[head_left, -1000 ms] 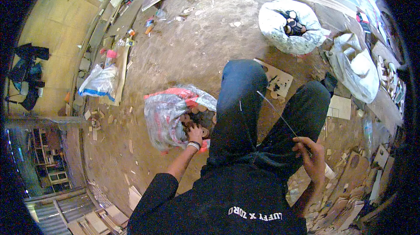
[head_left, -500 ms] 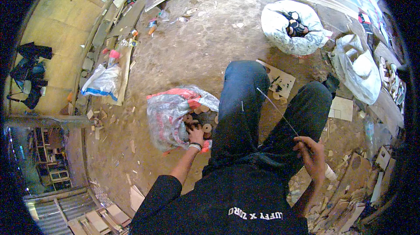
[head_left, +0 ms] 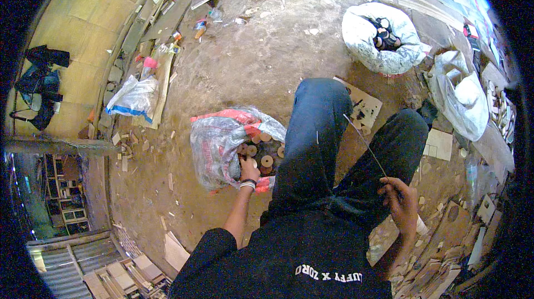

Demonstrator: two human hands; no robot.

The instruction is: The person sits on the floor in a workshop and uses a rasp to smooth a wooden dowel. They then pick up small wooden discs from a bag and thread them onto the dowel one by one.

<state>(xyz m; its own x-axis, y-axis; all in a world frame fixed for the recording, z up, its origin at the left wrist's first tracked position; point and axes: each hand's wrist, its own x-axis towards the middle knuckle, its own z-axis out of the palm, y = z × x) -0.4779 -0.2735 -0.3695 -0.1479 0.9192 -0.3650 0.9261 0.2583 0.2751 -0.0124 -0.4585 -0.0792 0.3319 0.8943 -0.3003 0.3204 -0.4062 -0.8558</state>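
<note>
My left hand [head_left: 248,170] reaches into a crumpled clear and red plastic bag [head_left: 214,151] on the ground left of my knees. Its fingers are drawn together, with the pale edge of a wooden disc [head_left: 254,162] at them; the fingertips are partly hidden. Around it in the bag lie several round wooden discs [head_left: 267,161], some with a hole in the middle. Over my right thigh, my right hand [head_left: 401,199] grips the lower end of a thin rod [head_left: 365,144]. The rod slants up and left toward my other knee, and no disc shows on it.
A white sack [head_left: 411,35] with dark round pieces stands ahead on the right, beside another whitish sack [head_left: 467,101]. A board with dark stains [head_left: 361,104] lies beyond my knees. Wood scraps [head_left: 439,274] pile up at lower right; a blue-edged white bag [head_left: 133,99] lies left.
My left hand's fingers have drawn together and a pale disc edge now shows at them. My right hand still holds the rod at much the same slant. The whole view has shifted slightly.
</note>
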